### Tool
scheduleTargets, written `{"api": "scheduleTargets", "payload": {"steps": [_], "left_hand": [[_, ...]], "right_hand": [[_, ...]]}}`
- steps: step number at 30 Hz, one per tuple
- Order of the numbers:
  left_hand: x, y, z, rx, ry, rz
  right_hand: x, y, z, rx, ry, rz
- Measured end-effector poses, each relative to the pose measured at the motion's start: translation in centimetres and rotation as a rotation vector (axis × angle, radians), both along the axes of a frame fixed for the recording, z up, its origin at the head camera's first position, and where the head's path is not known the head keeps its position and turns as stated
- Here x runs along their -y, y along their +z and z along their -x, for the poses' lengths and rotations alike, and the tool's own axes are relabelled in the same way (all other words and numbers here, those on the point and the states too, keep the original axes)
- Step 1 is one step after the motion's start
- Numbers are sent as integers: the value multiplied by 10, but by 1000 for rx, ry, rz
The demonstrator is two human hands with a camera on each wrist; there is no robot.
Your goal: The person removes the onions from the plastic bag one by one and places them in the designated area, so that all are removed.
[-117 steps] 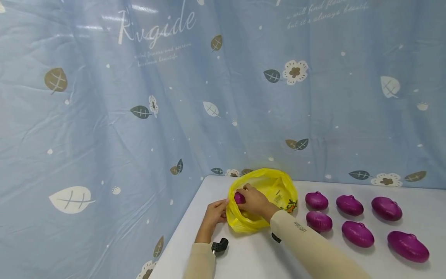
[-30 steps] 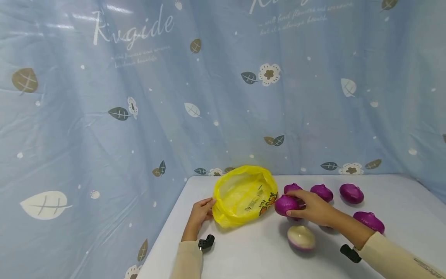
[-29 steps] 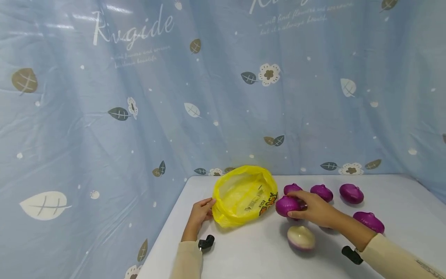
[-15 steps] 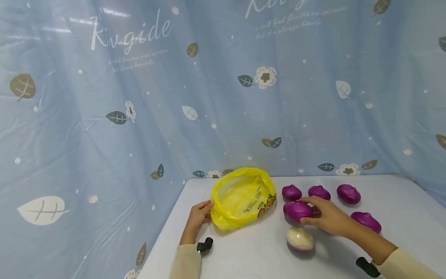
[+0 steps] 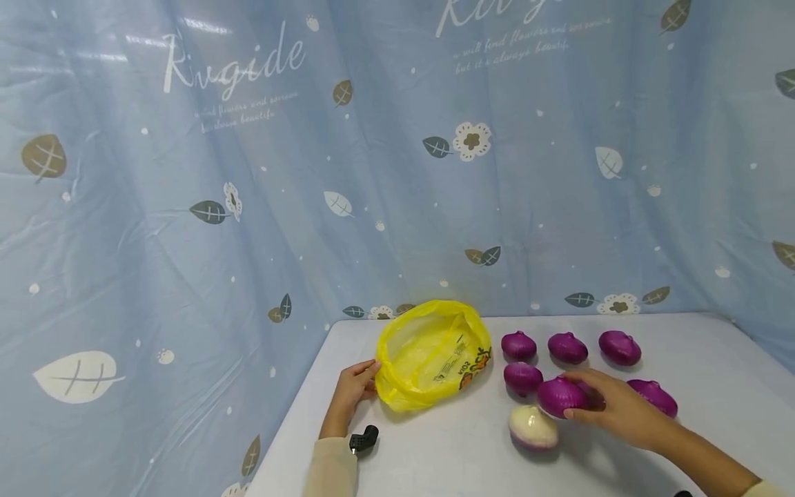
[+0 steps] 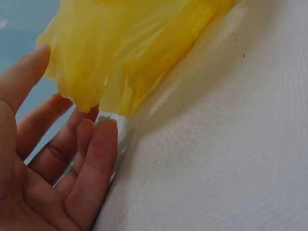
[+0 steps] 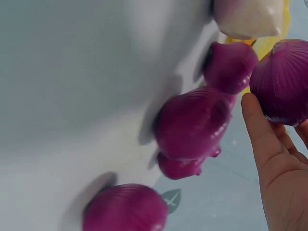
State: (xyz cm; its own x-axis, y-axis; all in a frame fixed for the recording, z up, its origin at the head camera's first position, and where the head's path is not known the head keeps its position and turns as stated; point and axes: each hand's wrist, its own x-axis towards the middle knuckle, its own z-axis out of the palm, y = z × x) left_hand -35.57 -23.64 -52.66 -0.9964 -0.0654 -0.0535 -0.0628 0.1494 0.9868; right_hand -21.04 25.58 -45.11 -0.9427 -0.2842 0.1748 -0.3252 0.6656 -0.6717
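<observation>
My right hand holds a purple onion between thumb and fingers, just above the table. In the right wrist view, this onion hangs clear of the others. Close by on its left sits another purple onion, and in front of that an onion with its cream side up. My left hand touches the left rim of a yellow plastic bag whose mouth gapes open. The left wrist view shows that hand's thumb against the bag, its fingers spread slightly apart beneath.
Along the back of the white table stand three purple onions, among them the rightmost one. Another purple onion is right of my right hand. A blue patterned curtain hangs behind and at the left.
An onion was inside the bag with my right hand; now the hand is out among the onions. Over the last second it carried its onion right and nearer. The left hand stays at the rim.
</observation>
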Motion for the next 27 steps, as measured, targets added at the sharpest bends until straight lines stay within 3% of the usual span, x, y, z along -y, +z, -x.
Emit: {"api": "scheduleTargets", "payload": {"steps": [5, 10, 15, 27], "left_hand": [[3, 1, 0, -1, 10, 25], [6, 6, 0, -14, 11, 16], [7, 8, -1, -5, 18, 35], [0, -1, 1, 18, 18, 11]], "right_hand": [[-9, -13, -9, 95, 9, 98], [-15, -24, -13, 169, -44, 86], [-24, -29, -18, 159, -5, 75], [-36, -36, -19, 301, -107, -26]]}}
